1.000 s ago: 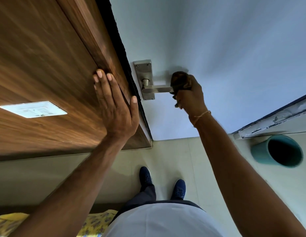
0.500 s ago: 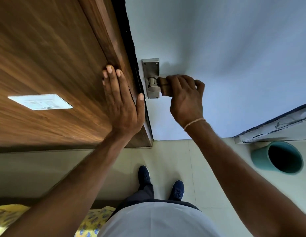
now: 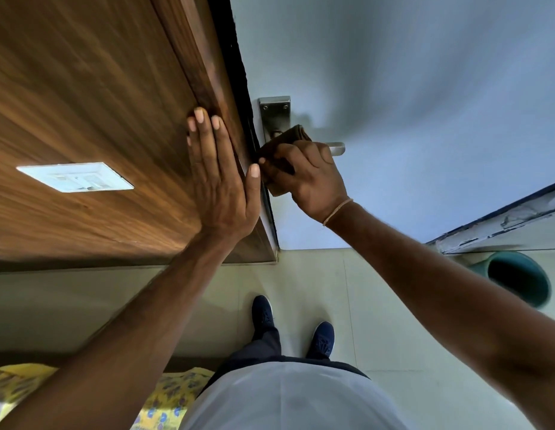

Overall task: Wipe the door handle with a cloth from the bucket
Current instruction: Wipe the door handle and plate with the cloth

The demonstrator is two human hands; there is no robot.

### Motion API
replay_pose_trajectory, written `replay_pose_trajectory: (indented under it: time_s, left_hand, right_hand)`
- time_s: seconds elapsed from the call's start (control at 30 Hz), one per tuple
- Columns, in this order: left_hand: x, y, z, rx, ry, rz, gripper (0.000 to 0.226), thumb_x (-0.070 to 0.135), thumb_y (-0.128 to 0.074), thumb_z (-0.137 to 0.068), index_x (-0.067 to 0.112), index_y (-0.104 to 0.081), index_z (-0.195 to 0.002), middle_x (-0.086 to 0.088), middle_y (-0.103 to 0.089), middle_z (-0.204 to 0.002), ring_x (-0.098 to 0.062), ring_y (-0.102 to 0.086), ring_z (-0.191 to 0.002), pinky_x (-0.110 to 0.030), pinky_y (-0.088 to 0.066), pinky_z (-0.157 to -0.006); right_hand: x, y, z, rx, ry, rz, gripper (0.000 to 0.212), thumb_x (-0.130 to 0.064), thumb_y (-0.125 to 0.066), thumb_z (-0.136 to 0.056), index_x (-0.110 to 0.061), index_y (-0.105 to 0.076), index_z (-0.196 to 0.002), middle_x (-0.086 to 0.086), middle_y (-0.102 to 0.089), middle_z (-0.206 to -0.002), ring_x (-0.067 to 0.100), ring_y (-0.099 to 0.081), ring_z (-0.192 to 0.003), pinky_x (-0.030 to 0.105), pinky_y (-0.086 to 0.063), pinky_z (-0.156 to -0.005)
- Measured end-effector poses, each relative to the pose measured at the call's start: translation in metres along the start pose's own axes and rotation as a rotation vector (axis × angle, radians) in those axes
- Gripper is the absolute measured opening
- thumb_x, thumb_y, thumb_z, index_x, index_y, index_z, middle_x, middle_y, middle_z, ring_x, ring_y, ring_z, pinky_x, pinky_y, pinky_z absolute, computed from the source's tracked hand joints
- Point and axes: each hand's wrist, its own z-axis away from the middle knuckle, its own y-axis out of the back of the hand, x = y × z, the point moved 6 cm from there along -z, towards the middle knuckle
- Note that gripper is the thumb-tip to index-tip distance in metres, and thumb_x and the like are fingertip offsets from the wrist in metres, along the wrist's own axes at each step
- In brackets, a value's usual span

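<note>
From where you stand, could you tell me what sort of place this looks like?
Probably a room in a home, at a doorway. A pale door with a metal door handle sits beside a wood-panelled wall bearing a white switch plate; the floor is tiled, and a yellow patterned fabric lies at the lower left.

You are standing in a home, at a room doorway: a wood-grain wall panel (image 3: 83, 97) with a white switch plate (image 3: 75, 176), a pale painted door (image 3: 409, 103), a beige tiled floor (image 3: 304, 274), and yellow flowered fabric (image 3: 164, 395) at the lower left.
</note>
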Motion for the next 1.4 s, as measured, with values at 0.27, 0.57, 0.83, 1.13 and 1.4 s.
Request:
replay_pose_trajectory:
  time_s: [0.27,0.57,0.83,1.13,1.4]
  left_hand:
    - [0.001,-0.004,0.0,0.012,0.008,-0.016,0.075,0.031,-0.045,-0.106,-0.02,-0.025,-0.157,-0.043,-0.023,-0.165,-0.056,-0.02,-0.158,-0.061,-0.018,-0.134]
    - [0.004,-0.009,0.0,0.039,0.048,-0.015,0.078,0.034,-0.048,-0.107,-0.019,-0.022,-0.158,-0.043,-0.022,-0.166,-0.053,-0.018,-0.159,-0.06,-0.018,-0.134]
    - [0.011,-0.01,0.0,0.05,0.078,-0.01,0.08,0.033,-0.048,-0.107,-0.021,-0.019,-0.158,-0.044,-0.019,-0.166,-0.056,-0.017,-0.159,-0.062,-0.018,-0.134]
    - [0.011,-0.008,0.0,0.048,0.079,0.025,0.08,0.027,-0.056,-0.105,-0.02,-0.02,-0.158,-0.043,-0.019,-0.167,-0.055,-0.017,-0.16,-0.06,-0.017,-0.134]
    - [0.011,-0.003,0.002,0.012,0.059,0.061,0.08,0.022,-0.059,-0.104,-0.02,-0.019,-0.159,-0.042,-0.017,-0.168,-0.054,-0.015,-0.161,-0.063,-0.021,-0.132]
  right_hand:
    - [0.058,0.032,0.036,0.033,-0.191,-0.078,0.016,-0.005,-0.081,-0.092,-0.019,-0.085,-0.099,0.01,-0.074,-0.099,0.039,-0.068,-0.088,0.041,-0.046,-0.077]
    - [0.0,0.007,-0.011,-0.034,-0.098,-0.116,0.01,-0.013,-0.074,-0.095,-0.016,-0.081,-0.101,0.01,-0.075,-0.107,0.032,-0.051,-0.104,0.042,-0.044,-0.079]
    - [0.053,0.034,0.017,-0.06,-0.312,-0.122,0.014,-0.015,-0.079,-0.093,-0.027,-0.084,-0.098,0.003,-0.07,-0.096,0.036,-0.059,-0.092,0.041,-0.045,-0.077]
    - [0.049,0.034,0.013,-0.05,-0.292,-0.128,0.021,-0.009,-0.076,-0.088,-0.026,-0.084,-0.097,0.005,-0.069,-0.098,0.038,-0.059,-0.092,0.043,-0.047,-0.077]
    - [0.074,0.026,0.06,0.185,-1.16,-0.691,0.037,0.019,-0.067,-0.068,-0.017,-0.077,-0.072,0.013,-0.071,-0.102,0.031,-0.071,-0.09,0.032,-0.059,-0.067]
